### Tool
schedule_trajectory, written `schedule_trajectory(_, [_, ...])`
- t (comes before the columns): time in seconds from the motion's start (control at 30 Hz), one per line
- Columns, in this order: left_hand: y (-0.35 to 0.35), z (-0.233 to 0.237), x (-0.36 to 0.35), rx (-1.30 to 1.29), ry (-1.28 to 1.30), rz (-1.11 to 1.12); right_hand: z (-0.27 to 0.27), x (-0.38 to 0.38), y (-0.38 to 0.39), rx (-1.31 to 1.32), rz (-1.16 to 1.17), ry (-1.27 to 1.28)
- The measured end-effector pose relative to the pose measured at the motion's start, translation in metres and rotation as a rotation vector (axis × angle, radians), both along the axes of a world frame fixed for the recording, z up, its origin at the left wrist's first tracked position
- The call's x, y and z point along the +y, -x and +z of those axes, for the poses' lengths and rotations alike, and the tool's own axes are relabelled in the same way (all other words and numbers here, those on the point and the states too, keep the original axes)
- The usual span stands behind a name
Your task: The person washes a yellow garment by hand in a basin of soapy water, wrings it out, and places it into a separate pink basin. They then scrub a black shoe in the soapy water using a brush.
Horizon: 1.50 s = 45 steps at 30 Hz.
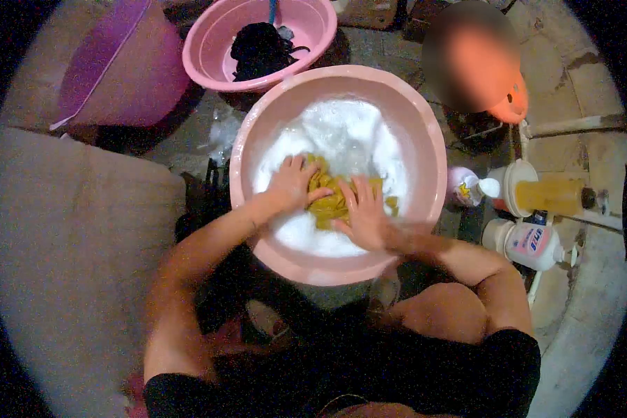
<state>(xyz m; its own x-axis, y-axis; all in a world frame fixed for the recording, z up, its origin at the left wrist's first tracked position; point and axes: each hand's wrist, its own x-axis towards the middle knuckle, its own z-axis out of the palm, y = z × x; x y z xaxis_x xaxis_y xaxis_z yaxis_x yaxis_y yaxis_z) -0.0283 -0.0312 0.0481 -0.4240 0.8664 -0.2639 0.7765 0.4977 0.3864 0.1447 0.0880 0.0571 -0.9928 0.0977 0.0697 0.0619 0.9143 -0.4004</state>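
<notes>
Right in the middle of the large pink basin [244, 150] lies a mustard-yellow cloth [329, 202], bunched into wet folds and ringed by thick white suds [306, 240]. Both hands are on it. The left hand [294, 187] rests against the cloth's left side, thumb spread away from the fingers and folds showing between them. The right hand [369, 219] lies over its right side with the fingers apart, open rather than curled into a fist — whether either palm is pinching any fabric underneath, I cannot tell. Behind the far part of the suds, a clearer, bubbly patch of water shows.

Beyond the basin, up and to the left, sits a smaller pink tub [198, 52] with a crumpled black cloth [258, 50] inside. Farther left is a big purple tub [136, 76], and nearer the person on that side a broad grey slab [83, 244]. To the right, just beside the basin, a pink-and-white bottle [461, 186] stands near a container of yellow liquid [550, 196] and a white bottle with a pink label [534, 246]. Above those is an orange shoe [512, 97] — partly lost in blur — on the tiled floor [554, 76].
</notes>
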Motion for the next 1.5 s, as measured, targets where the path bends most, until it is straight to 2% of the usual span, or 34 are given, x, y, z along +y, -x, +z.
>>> schedule_trajectory(0.03, [-0.006,-0.008,0.001,0.072,0.018,0.012,-0.009,-0.002,-0.002,-0.041,-0.1,-0.177])
schedule_trajectory(0.07, [-0.01,-0.016,0.004,0.056,0.02,0.011,-0.02,-0.003,-0.001,-0.057,-0.099,-0.176])
schedule_trajectory(0.13, [-0.017,-0.025,0.012,0.232,0.07,0.014,-0.027,-0.007,0.013,-0.358,-0.061,-0.199])
schedule_trajectory(0.17, [-0.012,-0.027,0.019,0.224,0.068,0.007,-0.057,0.0,0.015,-0.31,-0.047,-0.087])
schedule_trajectory(0.23, [0.006,-0.026,0.034,0.161,0.163,-0.03,-0.097,0.034,0.02,-0.478,0.176,0.092])
schedule_trajectory(0.27, [0.021,-0.042,0.04,0.154,0.164,-0.022,-0.121,0.049,0.022,-0.515,0.258,0.144])
schedule_trajectory(0.33, [0.05,-0.085,0.054,0.1,0.307,-0.261,-0.178,0.079,0.04,-0.406,0.385,0.164])
schedule_trajectory(0.4, [0.049,-0.066,0.06,0.143,0.246,-0.268,-0.249,0.099,0.046,-0.161,0.497,0.161])
schedule_trajectory(0.43, [0.046,-0.064,0.062,-0.224,0.097,0.181,-0.284,0.106,0.045,-0.072,0.505,0.141])
schedule_trajectory(0.47, [0.049,-0.069,0.067,-0.272,0.045,0.291,-0.257,0.118,0.055,0.104,0.697,0.201])
schedule_trajectory(0.5, [0.05,-0.071,0.072,-0.196,0.06,0.279,-0.229,0.121,0.059,0.112,0.693,0.196])
schedule_trajectory(0.6, [0.057,-0.06,0.077,-0.011,0.125,0.251,-0.127,0.12,0.092,-0.739,0.463,0.105])
schedule_trajectory(0.63, [0.057,-0.047,0.072,0.005,0.121,0.264,-0.1,0.114,0.095,-0.715,0.459,0.108])
schedule_trajectory(0.7, [0.053,-0.024,0.048,0.006,0.059,0.299,-0.03,0.089,0.081,-0.46,0.118,0.025])
schedule_trajectory(0.77, [0.053,-0.028,0.024,0.045,-0.029,0.345,0.027,0.078,0.067,-0.391,0.11,0.05])
schedule_trajectory(0.8, [0.053,-0.028,0.014,0.07,-0.109,0.385,0.041,0.073,0.062,-0.337,0.099,0.083])
schedule_trajectory(0.83, [0.048,-0.012,0.009,0.153,-0.156,0.451,0.042,0.073,0.053,-0.173,0.086,0.178])
schedule_trajectory(0.87, [0.05,0.007,0.003,0.156,-0.149,0.458,0.045,0.075,0.051,-0.172,0.094,0.184])
schedule_trajectory(0.93, [0.056,0.05,-0.004,0.063,-0.468,0.508,0.054,0.084,0.048,-0.442,0.017,0.226])
schedule_trajectory(0.97, [0.055,0.078,-0.004,-0.001,-0.539,0.539,0.037,0.094,0.044,-0.351,0.121,0.079])
schedule_trajectory(1.0, [0.054,0.109,-0.003,-0.064,-0.61,0.566,0.042,0.092,0.045,-0.339,0.124,0.078])
schedule_trajectory(1.07, [0.042,0.163,0.006,0.113,-0.737,0.499,0.055,0.083,0.048,-0.155,0.022,0.221])
schedule_trajectory(1.13, [0.033,0.204,0.015,0.173,-0.782,0.473,0.11,0.058,0.057,-0.143,0.065,0.722])
schedule_trajectory(1.17, [0.041,0.209,0.015,0.175,-1.018,0.354,0.137,0.044,0.06,-0.093,0.074,0.898])
schedule_trajectory(1.2, [0.045,0.225,0.016,0.234,-1.089,0.355,0.161,0.034,0.06,-0.042,0.08,1.077])
schedule_trajectory(1.27, [0.009,0.272,0.025,-0.045,-1.077,0.593,0.194,0.028,0.057,0.038,0.082,1.026])
schedule_trajectory(1.33, [0.01,0.264,0.034,-0.113,-1.115,0.489,0.211,0.03,0.057,0.126,0.101,0.962])
schedule_trajectory(1.37, [0.007,0.248,0.044,-0.223,-1.23,0.456,0.216,0.035,0.057,0.17,0.061,0.926])
schedule_trajectory(1.4, [0.014,0.23,0.047,-0.353,-1.177,0.414,0.218,0.039,0.057,0.212,0.019,0.892])
schedule_trajectory(1.43, [0.002,0.225,0.052,-0.379,-1.14,0.397,0.213,0.047,0.06,0.223,0.02,0.752])
schedule_trajectory(1.47, [-0.01,0.22,0.057,-0.406,-1.103,0.381,0.204,0.061,0.063,0.22,0.019,0.751])
schedule_trajectory(1.5, [-0.009,0.208,0.055,-0.475,-0.994,0.361,0.191,0.078,0.067,0.11,0.116,0.777])
